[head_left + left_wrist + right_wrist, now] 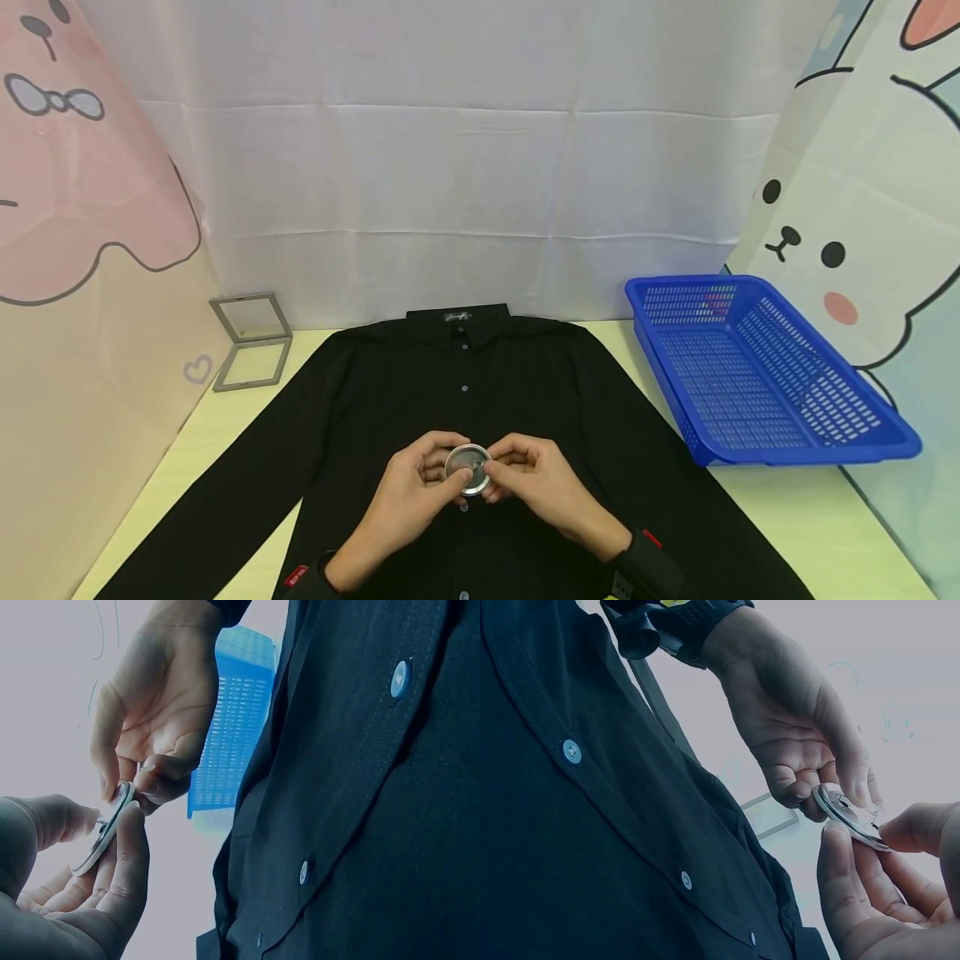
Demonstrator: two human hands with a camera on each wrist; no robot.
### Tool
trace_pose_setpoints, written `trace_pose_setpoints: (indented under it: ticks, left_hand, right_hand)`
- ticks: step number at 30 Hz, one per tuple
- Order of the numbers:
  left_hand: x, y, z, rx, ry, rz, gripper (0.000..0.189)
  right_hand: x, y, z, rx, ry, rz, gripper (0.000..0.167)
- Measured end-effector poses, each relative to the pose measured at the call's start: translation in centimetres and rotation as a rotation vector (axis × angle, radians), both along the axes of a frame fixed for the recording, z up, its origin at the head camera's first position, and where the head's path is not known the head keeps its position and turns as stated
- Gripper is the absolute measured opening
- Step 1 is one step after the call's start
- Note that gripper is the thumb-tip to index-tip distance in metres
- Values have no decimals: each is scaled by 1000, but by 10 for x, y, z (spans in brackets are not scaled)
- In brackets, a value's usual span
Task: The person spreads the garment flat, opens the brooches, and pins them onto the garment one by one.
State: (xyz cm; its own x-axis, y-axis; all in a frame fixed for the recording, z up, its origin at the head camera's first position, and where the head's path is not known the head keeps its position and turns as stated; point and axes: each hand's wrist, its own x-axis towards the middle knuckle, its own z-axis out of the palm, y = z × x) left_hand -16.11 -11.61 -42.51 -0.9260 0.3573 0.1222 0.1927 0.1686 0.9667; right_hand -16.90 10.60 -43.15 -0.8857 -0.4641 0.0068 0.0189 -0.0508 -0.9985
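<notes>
A round pin badge is held up over the middle of the black shirt, its silvery back and wire pin facing up. My left hand grips its left rim, thumb on the back by the pin and fingers underneath. From the other side my right hand pinches the right rim, its thumb close to the pin too. In the right wrist view the wire pin stands away from the badge's back. The shirt lies spread front up, collar at the far side, buttons down its middle.
A blue plastic basket stands at the right, beside the shirt's sleeve. At the far left a grey hinged frame case stands opened on the pale yellow table. Curtains with cartoon animals enclose the back and sides.
</notes>
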Motion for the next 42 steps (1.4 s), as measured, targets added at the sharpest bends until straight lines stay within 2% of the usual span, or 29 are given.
trace_pose_setpoints:
  ticks: [13,21,26,29,35,38,42]
  left_hand:
    - [1,-1,0,-21,14,20,31]
    - [3,-3,-1,20,5,6,33]
    - [3,-4,-1,51,-5,-8,35]
    - [4,-5,-1,57,-9,-9,35]
    - [4,-9,-1,47,-11,12,35]
    - [4,-11,-2,50,-10,18,35]
    - [4,-14,-1,57,-13,28,35]
  right_hand:
    - [-1,-2,2,25,8,1,24]
    - [-3,-3,2,9,42,20,25]
    - [-4,-2,3,37,60,24,23]
    - [-7,-1,3,79,116,28,20]
    - [-12,-3,5,228,249,10,15]
    - [-13,-5,5,247,247,16,15]
    - [-16,-8,4,175,191,44,18]
